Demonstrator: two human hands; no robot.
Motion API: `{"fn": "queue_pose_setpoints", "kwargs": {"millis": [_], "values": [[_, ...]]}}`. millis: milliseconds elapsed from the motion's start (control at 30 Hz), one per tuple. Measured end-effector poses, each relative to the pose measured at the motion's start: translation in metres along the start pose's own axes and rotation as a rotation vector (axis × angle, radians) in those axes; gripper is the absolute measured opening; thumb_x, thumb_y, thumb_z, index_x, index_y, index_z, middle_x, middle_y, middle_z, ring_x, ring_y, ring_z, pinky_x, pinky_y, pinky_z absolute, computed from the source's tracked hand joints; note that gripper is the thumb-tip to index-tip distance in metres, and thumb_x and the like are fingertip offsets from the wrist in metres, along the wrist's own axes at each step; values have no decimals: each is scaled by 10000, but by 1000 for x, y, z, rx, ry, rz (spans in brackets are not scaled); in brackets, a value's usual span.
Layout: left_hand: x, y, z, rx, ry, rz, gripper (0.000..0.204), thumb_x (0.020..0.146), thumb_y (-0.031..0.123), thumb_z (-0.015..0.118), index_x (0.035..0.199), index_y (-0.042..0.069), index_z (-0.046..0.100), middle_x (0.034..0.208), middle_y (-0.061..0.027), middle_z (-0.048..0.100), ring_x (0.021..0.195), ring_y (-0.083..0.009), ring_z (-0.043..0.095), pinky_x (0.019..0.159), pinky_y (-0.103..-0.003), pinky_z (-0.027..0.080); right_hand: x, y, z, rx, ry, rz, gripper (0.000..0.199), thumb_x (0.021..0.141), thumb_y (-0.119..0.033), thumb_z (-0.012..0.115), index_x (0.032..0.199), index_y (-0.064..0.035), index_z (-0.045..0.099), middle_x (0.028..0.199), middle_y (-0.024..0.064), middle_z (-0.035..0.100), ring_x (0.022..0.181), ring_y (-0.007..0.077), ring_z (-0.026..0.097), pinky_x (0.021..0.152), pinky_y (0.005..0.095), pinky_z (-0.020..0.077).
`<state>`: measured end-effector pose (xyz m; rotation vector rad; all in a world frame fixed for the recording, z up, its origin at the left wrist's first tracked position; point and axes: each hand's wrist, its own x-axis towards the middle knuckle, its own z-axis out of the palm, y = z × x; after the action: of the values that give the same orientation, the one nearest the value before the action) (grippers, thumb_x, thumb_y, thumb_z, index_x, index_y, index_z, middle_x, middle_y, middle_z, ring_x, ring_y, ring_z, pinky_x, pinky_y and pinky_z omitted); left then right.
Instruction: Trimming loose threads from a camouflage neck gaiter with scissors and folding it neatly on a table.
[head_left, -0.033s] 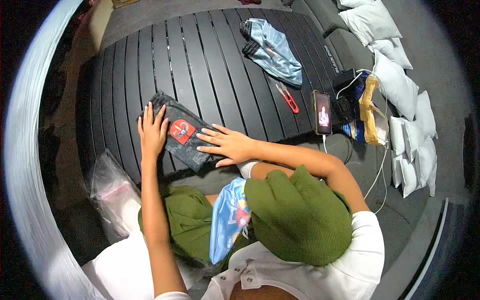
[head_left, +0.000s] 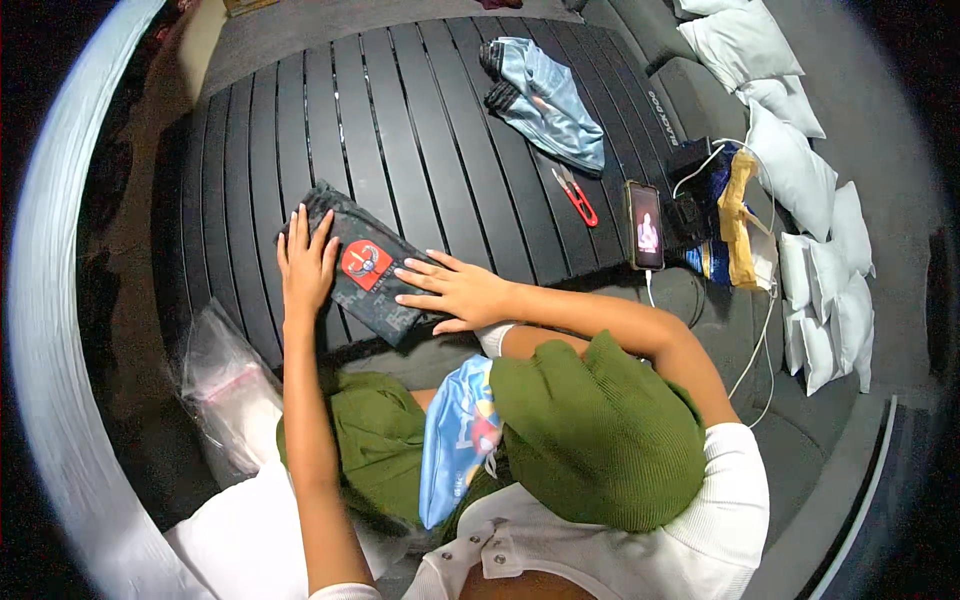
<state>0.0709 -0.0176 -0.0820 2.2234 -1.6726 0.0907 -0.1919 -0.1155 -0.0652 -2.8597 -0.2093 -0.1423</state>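
A folded dark grey patterned cloth [head_left: 378, 308] with a red emblem lies on the near edge of the black slatted table [head_left: 400, 150]. My left hand [head_left: 307, 262] rests flat on its left end, fingers stretched out. Across the right end lie the spread fingers of my right hand [head_left: 462, 292]. Neither hand grips the cloth; both press on it from above. Over my lap hangs a light blue satin piece [head_left: 460, 440] with a coloured print, next to green ribbed fabric [head_left: 610, 440].
Toward the back right of the table lie a crumpled blue satin cloth [head_left: 550, 105] with black trim and red-handled thread snips [head_left: 577, 200]. A phone [head_left: 645, 225] on a white cable is at the right edge. White pillows [head_left: 790, 150] line the right; a clear plastic bag [head_left: 225, 385] sits lower left.
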Motion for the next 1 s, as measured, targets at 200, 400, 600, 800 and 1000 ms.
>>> {"fn": "queue_pose_setpoints", "kwargs": {"millis": [200, 400, 600, 800, 1000], "values": [[4, 14, -5, 19, -31, 69, 404, 902, 290, 448, 1300, 222, 433, 1424, -116, 264, 1310, -259, 255, 1052, -443, 161, -7, -8, 3, -82, 169, -25, 663, 692, -309, 653, 1292, -180, 403, 1362, 116, 355, 1236, 293, 356, 1005, 467, 284], [6, 18, -15, 16, 89, 153, 380, 862, 221, 519, 1236, 157, 493, 1371, -98, 353, 1250, -271, 335, 1009, -410, 253, 7, -6, -9, -25, 81, -101, 670, 709, -341, 640, 1298, -149, 386, 1387, 124, 314, 1285, 290, 288, 1047, 473, 218], [3, 39, -17, -3, 148, 100, 301, 827, 168, 548, 1123, 116, 559, 1218, -58, 490, 1113, -256, 441, 936, -399, 332, 5, -4, -2, 45, 72, -130, 667, 742, -388, 605, 1315, -143, 367, 1398, 142, 287, 1309, 293, 245, 1065, 477, 171], [5, 11, -15, -102, 158, -184, 318, 849, 211, 540, 1149, 107, 541, 1146, -70, 524, 1084, -259, 454, 926, -398, 319, 6, -5, 0, 110, 116, -128, 628, 778, -420, 560, 1305, -127, 386, 1392, 146, 295, 1305, 298, 248, 1071, 478, 141], [19, 5, -9, -108, 129, -219, 276, 838, 272, 569, 1073, 128, 577, 1056, -34, 551, 1020, -235, 487, 895, -409, 322, 2, -3, 0, 136, 125, -104, 603, 803, -450, 520, 1293, -119, 402, 1381, 132, 319, 1290, 291, 278, 1071, 475, 141]]}}
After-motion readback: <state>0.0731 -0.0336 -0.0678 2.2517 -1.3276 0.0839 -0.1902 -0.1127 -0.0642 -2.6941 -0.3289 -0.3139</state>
